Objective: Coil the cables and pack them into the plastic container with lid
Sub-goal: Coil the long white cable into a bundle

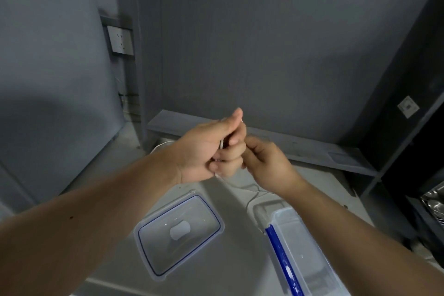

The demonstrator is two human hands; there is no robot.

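My left hand (211, 149) is closed around a thin white cable (255, 193), held up above the table. My right hand (266, 163) pinches the same cable right beside the left fingers. Loose cable trails down from the hands onto the table and lies between the two plastic pieces. A clear lid with a blue seal (179, 233) lies flat below my left hand. The clear plastic container (305, 255) with a blue clip stands open at the lower right, partly behind my right forearm. Another white cable loop (159, 145) shows behind my left wrist.
The light grey table (230, 271) ends at a grey wall with a low ledge (300, 149). A wall socket (121, 40) sits at the upper left. A dark shelf unit (418, 151) stands at the right.
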